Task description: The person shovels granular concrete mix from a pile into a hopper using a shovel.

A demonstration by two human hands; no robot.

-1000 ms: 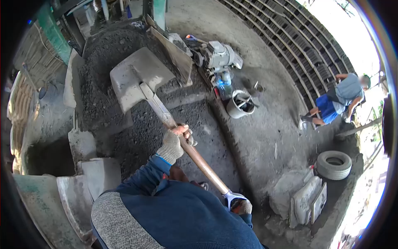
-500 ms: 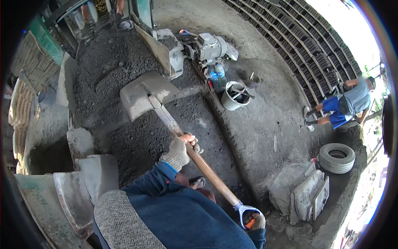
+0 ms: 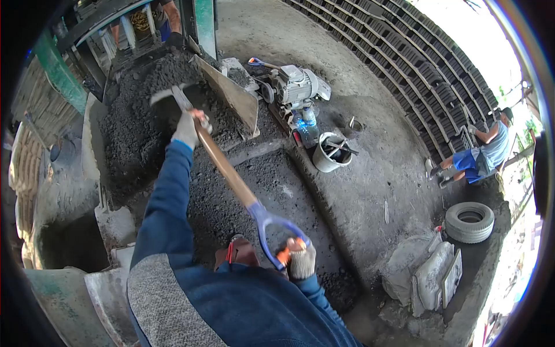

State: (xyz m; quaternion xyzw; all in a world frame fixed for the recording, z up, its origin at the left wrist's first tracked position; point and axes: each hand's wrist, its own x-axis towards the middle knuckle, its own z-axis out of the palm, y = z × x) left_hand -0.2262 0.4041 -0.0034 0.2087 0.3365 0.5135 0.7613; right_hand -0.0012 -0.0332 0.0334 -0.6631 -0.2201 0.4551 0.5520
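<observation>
A shovel with a wooden shaft (image 3: 225,168) slants from the dark heap up front down to its blue D-shaped handle. My left hand (image 3: 192,127), in a knitted glove with bare fingertips, is closed round the shaft near the blade end. At the other end, my gloved right hand (image 3: 300,258) grips the orange-and-blue handle. The metal blade (image 3: 170,95) is over the dark, crumbly material (image 3: 130,139), its edge tilted, with loose dark material around it.
A grey motor (image 3: 298,87), bottles and a white bucket (image 3: 331,153) of tools stand right of the trough. Farther right are a tyre (image 3: 469,222), grey sacks (image 3: 410,266) and a person (image 3: 491,144) beside stacked dark blocks (image 3: 404,52). Another person's arms show beyond the heap.
The shovel and both my hands have moved forward and left, with the blade now over the far heap. Dark material now shows around the blade. The person at right has straightened somewhat.
</observation>
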